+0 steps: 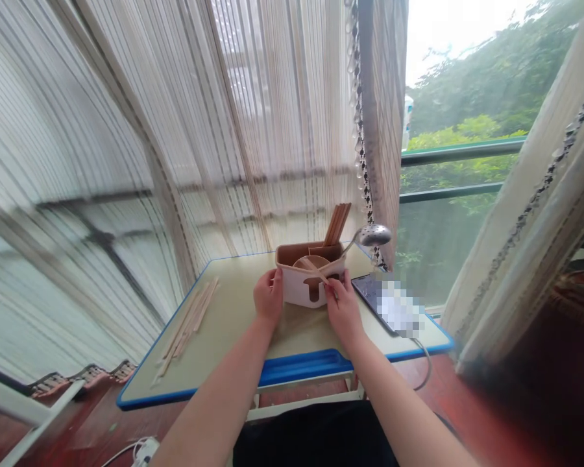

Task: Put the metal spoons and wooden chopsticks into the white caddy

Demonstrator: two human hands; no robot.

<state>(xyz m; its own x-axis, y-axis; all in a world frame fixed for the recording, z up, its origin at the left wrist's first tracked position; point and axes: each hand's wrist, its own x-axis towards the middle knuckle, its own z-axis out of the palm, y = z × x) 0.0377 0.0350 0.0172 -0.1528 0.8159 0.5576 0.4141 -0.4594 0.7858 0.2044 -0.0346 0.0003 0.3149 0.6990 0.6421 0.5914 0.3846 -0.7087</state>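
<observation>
A white utensil box (296,288) with a brown inside and a dark cut-out pattern stands on the table in front of me. My left hand (268,295) grips its left end. At the right end my right hand (343,303) is closed round the box, thumb near the front. A light flat stick (316,268) slants over the front rim towards that thumb; whether it is pinched there is unclear. Several brown chopsticks (338,224) rise from the back of the box. A metal slotted ladle (374,235) leans out to the right.
On the left of the blue-edged table (238,344) lie several pale chopsticks (192,318), some seemingly in clear wrapping. A phone (387,301) with a cable (427,366) lies at the right. Sheer curtains (272,130) hang close behind the table.
</observation>
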